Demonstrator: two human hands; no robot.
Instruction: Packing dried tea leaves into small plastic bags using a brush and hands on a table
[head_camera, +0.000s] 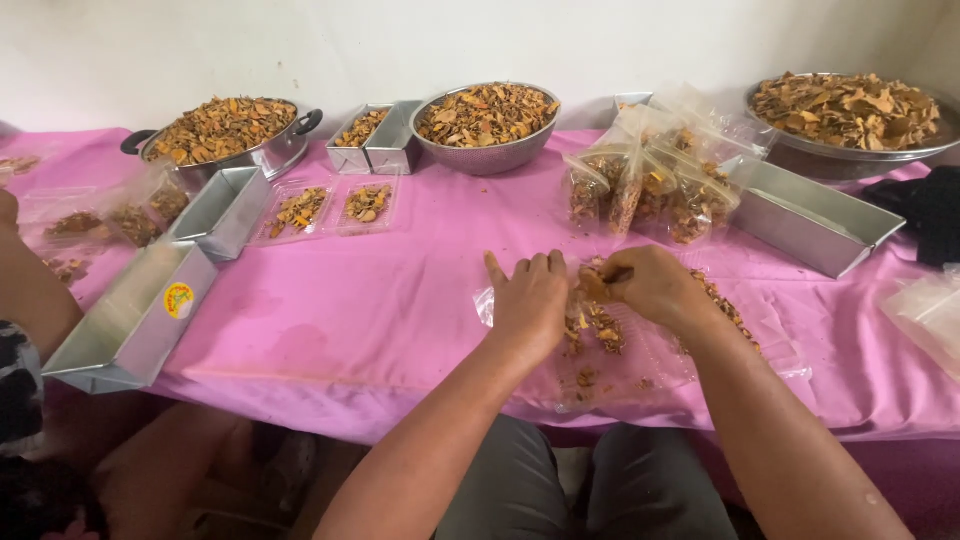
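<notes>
The left hand (530, 300) lies palm down with its fingers spread flat on a clear, crinkled plastic bag (640, 360) at the near edge of the counter (380, 300), which is draped in a pink cloth; pressed like this, it seems to pin the slippery film so it cannot slide. The right hand (650, 285) is closed in a pinch on a small cluster of dried orange-brown chips (592, 285), just to the right of the left hand's fingertips and directly over the bag, so that loose crumbs fall back onto the plastic and not the cloth.

The chips are thin, curled and brittle-looking, a mix of amber, rust and dark brown, with crumbly bits scattered through the bag under both hands.

The supply stands along the far side, within arm's reach: a two-handled steel pot (225, 135) heaped with the same chips at the far left, a round steel bowl (487, 120) in the middle, and a wide steel tray (850, 115) at the far right. Filled clear pouches (650, 185) lean upright together just beyond the hands. Empty rectangular metal tins (130, 320) sit along the left, another long metal tin (810, 215) lies to the right, and two shallow clear trays (335, 205) with small portions lie flat near the pot. Another person's arm (30, 290) shows at the left edge
</notes>
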